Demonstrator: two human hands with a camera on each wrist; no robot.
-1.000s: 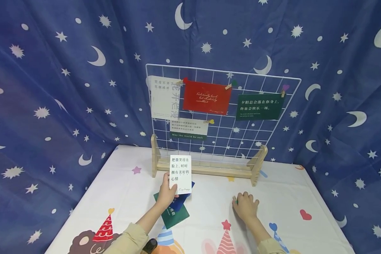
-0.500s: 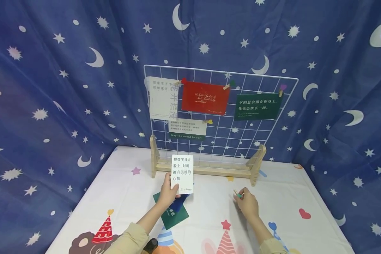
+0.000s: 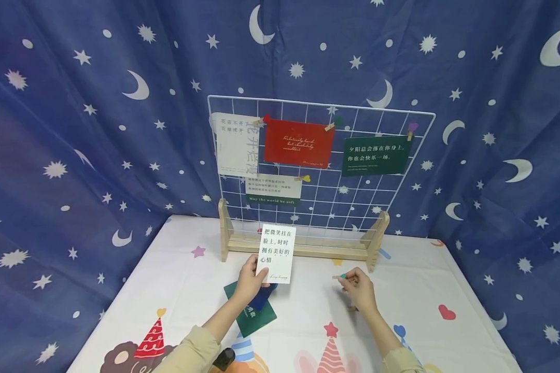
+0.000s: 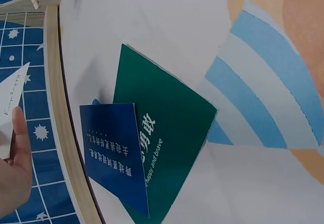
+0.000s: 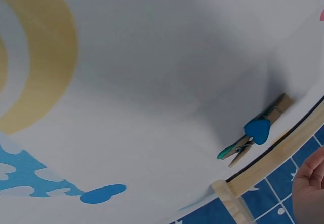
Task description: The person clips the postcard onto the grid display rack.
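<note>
Near the rack my left hand (image 3: 251, 280) holds a white card (image 3: 277, 254) with dark Chinese lettering upright, thumb on its front. In the left wrist view only the card's lower corner and part of the hand show. To the right, my right hand (image 3: 361, 294) pinches a small wooden clothespin (image 3: 338, 277) with a teal decoration, above the tablecloth. On the cloth below it, the right wrist view shows a clothespin with a blue heart (image 5: 258, 131) and a green-tipped one (image 5: 226, 152) beside it. Under my left hand, a blue card (image 4: 111, 153) overlaps a green card (image 4: 167, 92).
Behind my hands stands a white wire grid rack on a wooden base (image 3: 326, 252). Clipped to it are a red card (image 3: 298, 155), a dark green card (image 3: 375, 166), a white card (image 3: 235, 150) and a white-and-green card (image 3: 273, 200). A black object (image 3: 224, 358) lies by the left sleeve.
My right hand has lifted off the cloth with the clothespin and moved slightly toward the rack, turning the clip leftward. My left hand has shifted the white card right and tilted it slightly.
</note>
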